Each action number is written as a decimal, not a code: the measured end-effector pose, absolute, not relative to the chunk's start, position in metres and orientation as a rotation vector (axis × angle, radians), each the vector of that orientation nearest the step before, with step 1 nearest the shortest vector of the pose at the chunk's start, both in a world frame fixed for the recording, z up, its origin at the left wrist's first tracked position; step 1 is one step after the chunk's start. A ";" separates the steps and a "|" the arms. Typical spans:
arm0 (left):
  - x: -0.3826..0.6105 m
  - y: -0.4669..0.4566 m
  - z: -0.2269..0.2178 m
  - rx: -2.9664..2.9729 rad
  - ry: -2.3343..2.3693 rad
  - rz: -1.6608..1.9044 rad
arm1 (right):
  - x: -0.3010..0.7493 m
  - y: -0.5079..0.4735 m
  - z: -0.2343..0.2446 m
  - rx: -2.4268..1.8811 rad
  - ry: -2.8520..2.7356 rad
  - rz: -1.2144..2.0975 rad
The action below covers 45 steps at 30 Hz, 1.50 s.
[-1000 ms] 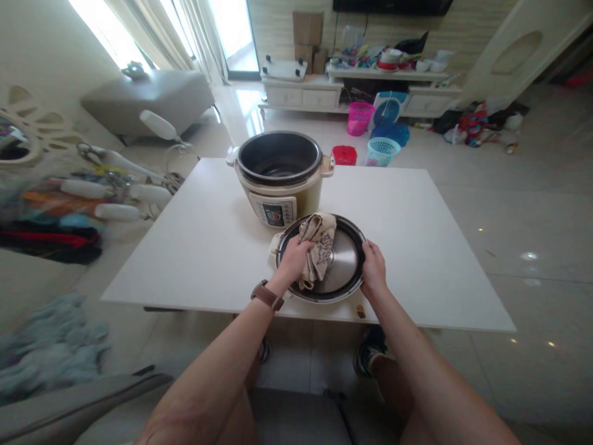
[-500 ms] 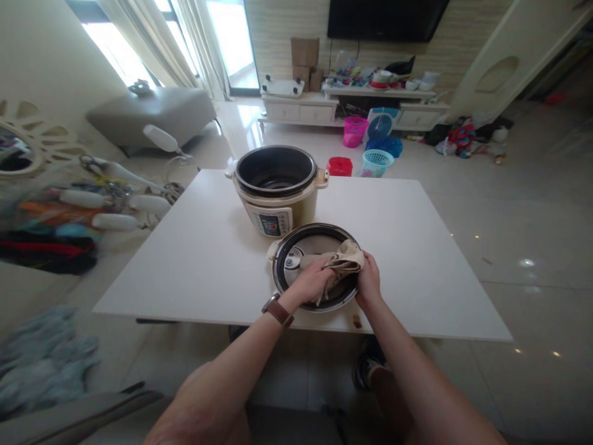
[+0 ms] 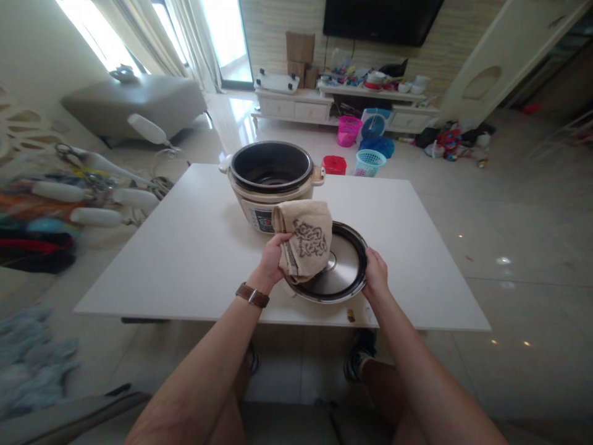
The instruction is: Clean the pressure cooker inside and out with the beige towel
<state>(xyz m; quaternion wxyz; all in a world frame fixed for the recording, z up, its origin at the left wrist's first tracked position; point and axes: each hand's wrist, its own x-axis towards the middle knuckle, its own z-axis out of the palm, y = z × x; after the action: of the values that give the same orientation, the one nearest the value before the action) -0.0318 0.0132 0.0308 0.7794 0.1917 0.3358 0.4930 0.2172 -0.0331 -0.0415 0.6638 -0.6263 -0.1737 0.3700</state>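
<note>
Near a white table's [image 3: 412,266] front edge, the left hand [image 3: 270,262] gripped folded beige cloth [image 3: 306,238] in its fingers, over a round silver metal lid [image 3: 346,267] whose right rim the right hand [image 3: 376,272] clasped.

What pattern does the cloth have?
Beige cloth with a dark drawing, as the head view shows.

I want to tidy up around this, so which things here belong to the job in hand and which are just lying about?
In the job:
patterned cloth, in the left hand
round lid, held by the right hand
open cooker behind the lid, probably

Lying about, apparently:
small brownish item
pink basket
light-blue basket
cardboard boxes
</note>
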 end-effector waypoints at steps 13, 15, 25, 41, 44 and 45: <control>-0.051 0.010 0.048 0.304 0.705 1.195 | 0.320 -0.027 -0.049 -1.541 -0.129 0.342; -0.054 0.009 0.047 0.331 0.682 1.196 | 0.329 -0.025 -0.049 -1.585 -0.073 0.228; -0.072 0.006 0.059 0.228 0.625 1.218 | 0.322 -0.006 -0.045 -1.579 -0.004 0.141; -0.068 -0.009 0.064 0.100 0.489 1.168 | 0.267 0.017 -0.051 -1.315 -0.200 0.533; -0.065 -0.014 0.069 -0.002 0.454 1.141 | 0.276 0.021 -0.049 -1.356 -0.199 0.479; -0.064 -0.015 0.071 -0.031 0.450 1.137 | 0.281 0.023 -0.047 -1.373 -0.188 0.479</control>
<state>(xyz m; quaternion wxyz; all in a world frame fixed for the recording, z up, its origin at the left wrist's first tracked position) -0.0637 -0.0154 0.0709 0.8189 -0.0146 0.2112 0.5335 0.2815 0.0235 -0.0469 0.7430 -0.6267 -0.0859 0.2186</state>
